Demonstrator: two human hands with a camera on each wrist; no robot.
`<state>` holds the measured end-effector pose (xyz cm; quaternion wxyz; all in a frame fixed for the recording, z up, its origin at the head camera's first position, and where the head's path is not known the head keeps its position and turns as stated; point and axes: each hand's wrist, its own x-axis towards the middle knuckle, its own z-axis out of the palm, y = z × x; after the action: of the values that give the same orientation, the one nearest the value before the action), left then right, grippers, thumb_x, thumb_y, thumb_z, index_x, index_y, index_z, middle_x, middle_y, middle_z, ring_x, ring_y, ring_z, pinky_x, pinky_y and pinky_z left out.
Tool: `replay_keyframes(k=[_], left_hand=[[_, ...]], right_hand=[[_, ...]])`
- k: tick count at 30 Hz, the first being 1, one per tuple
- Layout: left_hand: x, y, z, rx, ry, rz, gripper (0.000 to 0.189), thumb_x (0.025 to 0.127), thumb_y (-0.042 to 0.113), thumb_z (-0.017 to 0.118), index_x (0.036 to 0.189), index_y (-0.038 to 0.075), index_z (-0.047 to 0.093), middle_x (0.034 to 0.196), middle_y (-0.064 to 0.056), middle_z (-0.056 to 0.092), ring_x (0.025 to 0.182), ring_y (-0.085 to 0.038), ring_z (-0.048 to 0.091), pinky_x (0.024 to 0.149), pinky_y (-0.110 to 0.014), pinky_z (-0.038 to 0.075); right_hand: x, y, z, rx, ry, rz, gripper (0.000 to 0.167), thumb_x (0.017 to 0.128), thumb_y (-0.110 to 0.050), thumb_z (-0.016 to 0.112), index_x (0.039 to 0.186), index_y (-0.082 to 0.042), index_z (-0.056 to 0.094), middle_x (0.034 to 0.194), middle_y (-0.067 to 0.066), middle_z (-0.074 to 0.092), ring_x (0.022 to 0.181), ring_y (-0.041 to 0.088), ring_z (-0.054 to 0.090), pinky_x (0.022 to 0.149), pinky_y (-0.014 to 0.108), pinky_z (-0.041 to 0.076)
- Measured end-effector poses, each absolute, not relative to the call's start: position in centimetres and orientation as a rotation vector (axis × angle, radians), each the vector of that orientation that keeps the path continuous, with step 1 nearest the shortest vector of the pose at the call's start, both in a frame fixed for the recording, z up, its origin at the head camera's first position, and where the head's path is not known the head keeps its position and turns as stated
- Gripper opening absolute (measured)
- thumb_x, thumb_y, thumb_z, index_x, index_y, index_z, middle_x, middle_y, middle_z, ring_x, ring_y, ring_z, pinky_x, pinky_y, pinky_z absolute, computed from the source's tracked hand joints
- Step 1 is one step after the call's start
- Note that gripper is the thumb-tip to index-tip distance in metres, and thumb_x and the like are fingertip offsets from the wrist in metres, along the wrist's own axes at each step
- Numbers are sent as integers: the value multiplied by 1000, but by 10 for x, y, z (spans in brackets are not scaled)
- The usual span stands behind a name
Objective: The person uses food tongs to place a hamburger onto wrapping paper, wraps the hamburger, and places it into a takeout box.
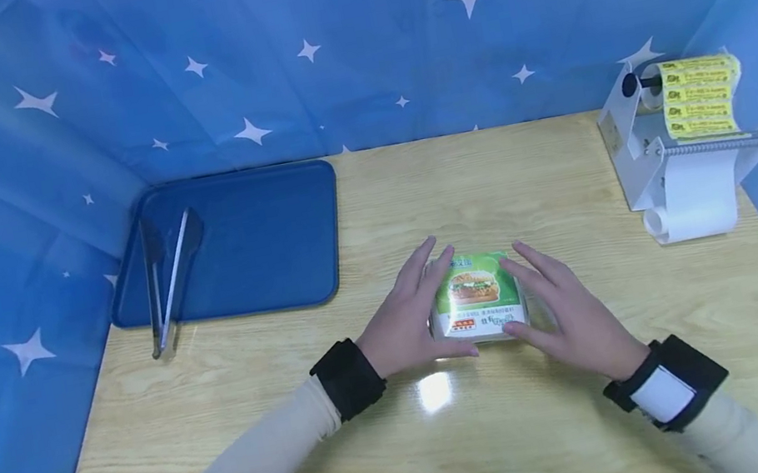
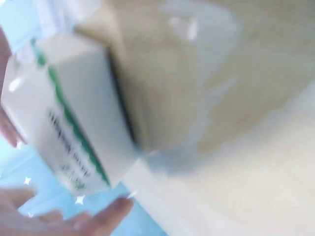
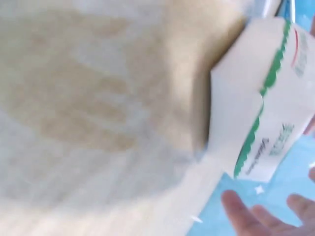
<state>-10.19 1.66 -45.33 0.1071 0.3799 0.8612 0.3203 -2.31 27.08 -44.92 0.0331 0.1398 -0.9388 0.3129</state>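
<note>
A small burger box (image 1: 477, 299) with a burger picture on its green and white top stands on the wooden table between both hands. Its white side with a wavy green stripe shows in the left wrist view, where the box (image 2: 74, 113) looks closed. My left hand (image 1: 406, 325) flanks the box on its left, fingers extended and thumb near the front edge. On the other side, my right hand (image 1: 576, 316) spreads its fingers, with fingertips right at the box's right edge and front corner. Extended fingers (image 3: 241, 211) show beside the box in the right wrist view.
A blue tray (image 1: 265, 239) lies at the back left, with metal tongs (image 1: 174, 281) lying over its left side and front edge. At the back right stands a label dispenser (image 1: 630, 150) with a roll of yellow labels (image 1: 700, 95). Blue starry cloth (image 1: 359, 37) borders the table.
</note>
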Motion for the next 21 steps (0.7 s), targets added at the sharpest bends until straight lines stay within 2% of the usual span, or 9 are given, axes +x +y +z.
replay_keyframes(k=[4,7,14,18,21], left_hand=[[-108,21,-446,1110,2490,819,111,79,52,86,161,7,26,169,-12,15,155,-29,15,119,-43,31],[-109,22,-444,1101,2463,770,104,81,49,84,158,3,32,166,-14,23,153,-30,20,120,-40,30],[-110,22,-448,1111,2447,811,104,80,45,86,158,3,32,165,-12,25,153,-28,20,121,-37,26],[-112,21,-450,1111,2446,820,103,81,47,86,158,5,33,165,-12,24,153,-28,20,120,-38,28],[-112,21,-451,1112,2477,818,102,81,52,83,159,8,33,167,-12,21,154,-29,19,119,-43,32]], right_hand=[[-33,272,-444,390,-3034,986,74,96,-30,73,159,-12,37,165,19,25,145,48,32,109,66,34],[-34,272,-448,346,-3108,1019,73,98,-31,70,159,-11,34,165,20,25,144,47,34,110,62,37],[-30,269,-457,280,-3111,1132,74,101,-29,65,162,-11,27,167,20,18,141,44,41,101,50,50],[-31,268,-453,285,-3114,1125,73,101,-27,66,161,-9,27,166,21,18,139,44,44,100,50,51],[-32,268,-450,288,-3116,1109,76,100,-27,68,161,-8,27,164,26,19,138,49,43,101,58,48]])
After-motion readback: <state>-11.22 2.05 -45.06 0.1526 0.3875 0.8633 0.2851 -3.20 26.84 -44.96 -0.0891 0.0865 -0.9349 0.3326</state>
